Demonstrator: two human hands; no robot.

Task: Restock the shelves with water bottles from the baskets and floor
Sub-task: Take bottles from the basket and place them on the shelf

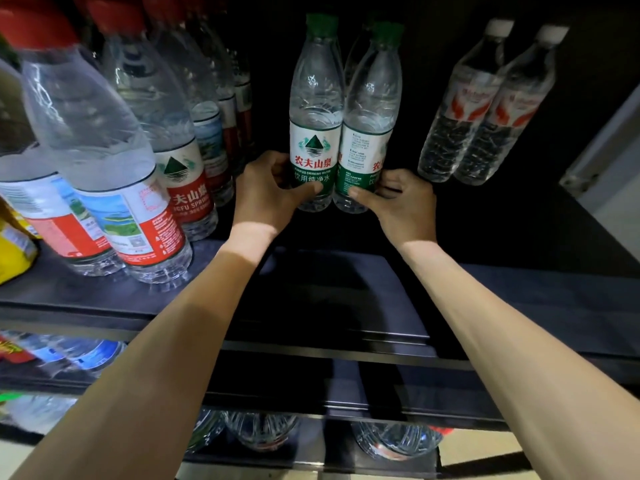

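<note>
Gripping two water-filled green-capped bottles (315, 109) upright, hands (270, 192) on shelf (485, 278)

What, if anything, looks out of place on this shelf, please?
Nothing looks spilled or damaged. Only the green-capped bottle gripped by the right hand has its label turned sideways, showing small print, while its neighbour in the left hand faces front.

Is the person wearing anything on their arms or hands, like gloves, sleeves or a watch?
Nothing shows. The left hand and right hand are ungloved, and both forearms are uncovered to the picture's edge: no sleeve, watch or bracelet.
</note>
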